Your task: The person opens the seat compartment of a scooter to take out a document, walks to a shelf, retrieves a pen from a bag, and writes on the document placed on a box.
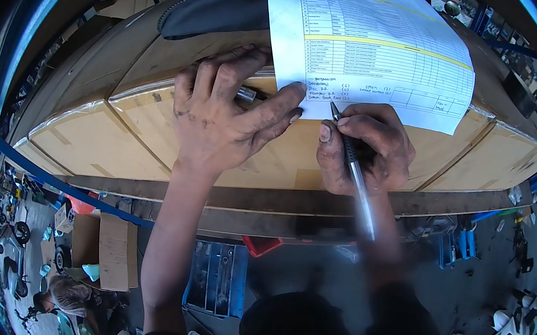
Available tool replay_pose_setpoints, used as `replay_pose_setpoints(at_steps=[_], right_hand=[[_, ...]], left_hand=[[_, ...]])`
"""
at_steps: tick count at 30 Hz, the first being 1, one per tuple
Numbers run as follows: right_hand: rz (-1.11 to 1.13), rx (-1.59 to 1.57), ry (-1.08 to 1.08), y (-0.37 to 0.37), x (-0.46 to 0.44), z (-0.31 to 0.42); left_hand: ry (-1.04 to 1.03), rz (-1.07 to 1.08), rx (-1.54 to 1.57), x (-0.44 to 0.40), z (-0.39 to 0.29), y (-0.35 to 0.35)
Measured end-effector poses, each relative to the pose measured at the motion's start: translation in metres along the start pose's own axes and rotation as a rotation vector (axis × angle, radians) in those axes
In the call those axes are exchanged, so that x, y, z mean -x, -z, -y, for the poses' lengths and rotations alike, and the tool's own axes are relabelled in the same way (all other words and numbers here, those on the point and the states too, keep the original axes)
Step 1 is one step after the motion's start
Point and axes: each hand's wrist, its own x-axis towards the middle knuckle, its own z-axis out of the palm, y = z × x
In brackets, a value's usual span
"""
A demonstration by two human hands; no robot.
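A printed sheet of paper [386, 65] with table rows, yellow bands and handwritten lines near its lower edge lies on a cardboard box. My right hand [376, 150] grips a silver and black pen [356, 172], its tip at the paper just below the handwriting. At the sheet's lower left corner rests the thumb of my left hand [219, 109]. The fingers of that hand are curled, with a short silver cylinder [246, 94] showing between them and the thumb; its kind cannot be made out. Both hands have dark smudges.
Beneath the sheet is the wide cardboard box [139, 136], with a black padded seat [217, 9] on top at the left. Blue rack bars [55, 176] curve around. Below are an opened carton [118, 253], a blue metal frame [217, 277], motorbike parts, and another person [71, 297].
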Motion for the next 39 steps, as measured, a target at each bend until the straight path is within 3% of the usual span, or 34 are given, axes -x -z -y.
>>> replay_pose_setpoints(at_steps=[8, 14, 23, 39], right_hand=[[-0.032, 0.0, -0.048, -0.001, 0.002, 0.002], [-0.076, 0.093, 0.057, -0.004, 0.002, 0.002], [0.102, -0.009, 0.218, -0.002, 0.01, -0.013], [0.032, 0.011, 0.181, -0.006, -0.001, -0.005]], left_hand=[[-0.005, -0.044, 0.009, 0.0, 0.0, -0.003], [-0.015, -0.059, 0.005, -0.001, 0.001, -0.003], [-0.018, -0.071, 0.064, -0.002, 0.0, -0.001], [-0.005, -0.084, 0.062, -0.002, 0.0, -0.003]])
